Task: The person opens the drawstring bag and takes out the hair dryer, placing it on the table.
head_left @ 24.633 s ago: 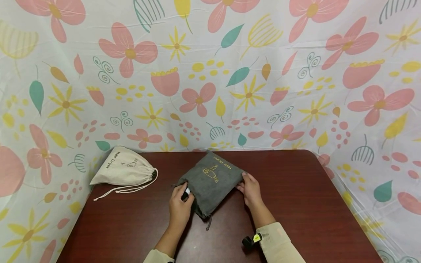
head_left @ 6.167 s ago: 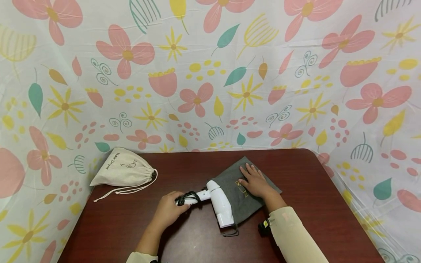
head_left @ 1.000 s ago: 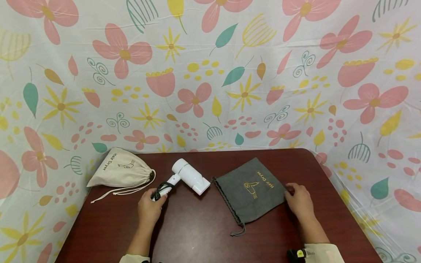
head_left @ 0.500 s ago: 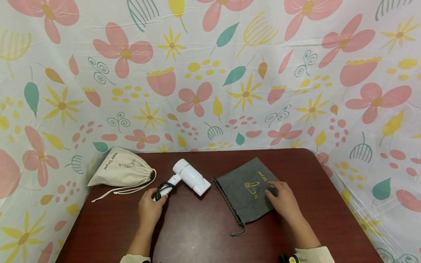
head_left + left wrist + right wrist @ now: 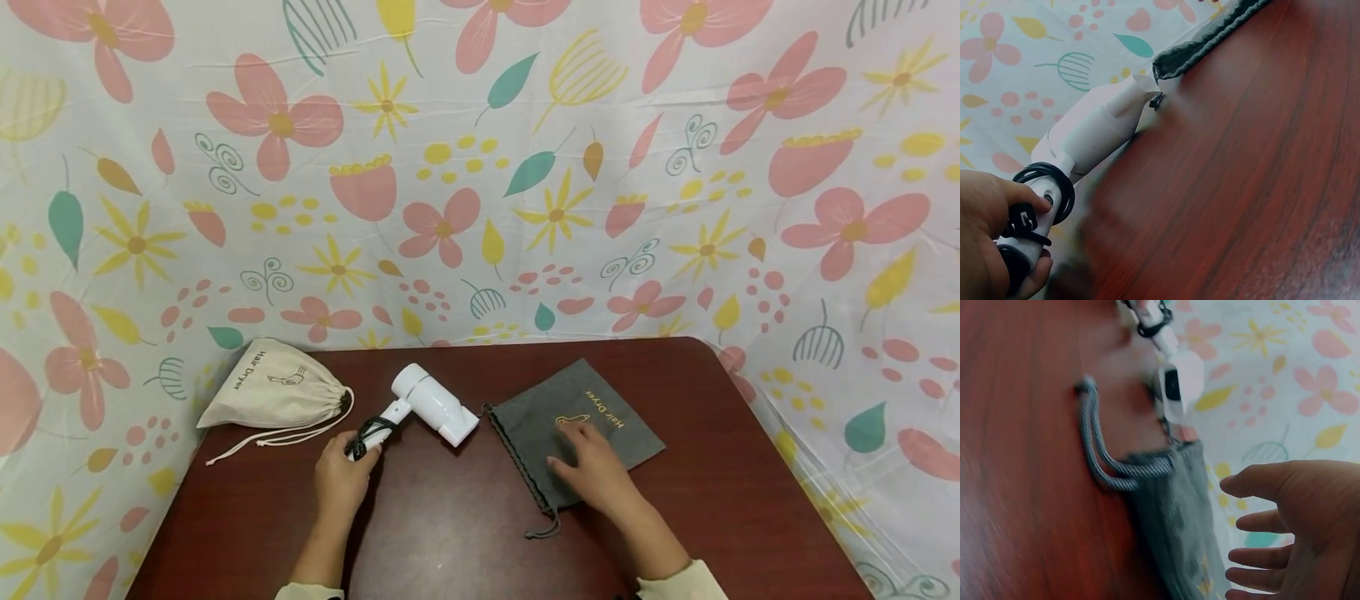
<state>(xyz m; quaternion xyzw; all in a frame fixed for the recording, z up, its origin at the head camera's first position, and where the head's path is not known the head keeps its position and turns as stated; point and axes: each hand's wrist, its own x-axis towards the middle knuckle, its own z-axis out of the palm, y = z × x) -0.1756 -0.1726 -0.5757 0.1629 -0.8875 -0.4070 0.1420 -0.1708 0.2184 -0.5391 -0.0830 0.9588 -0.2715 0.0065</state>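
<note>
There goes my right hand (image 5: 596, 477), loosely open, empty, from the grey drawstring bag (image 5: 528, 432)'s right side nearer its mouth; my left hand (image 5: 341, 477) grips the white hair dryer (image 5: 433, 402), outside, left of it.

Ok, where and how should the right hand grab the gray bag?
I'd pinch the gray bag by its gathered rim, at the near corner beside the drawstring, coming from the person's side. The bag lies flat, but the rim's ruffles should give something to pinch, and that corner points toward the person.
</note>
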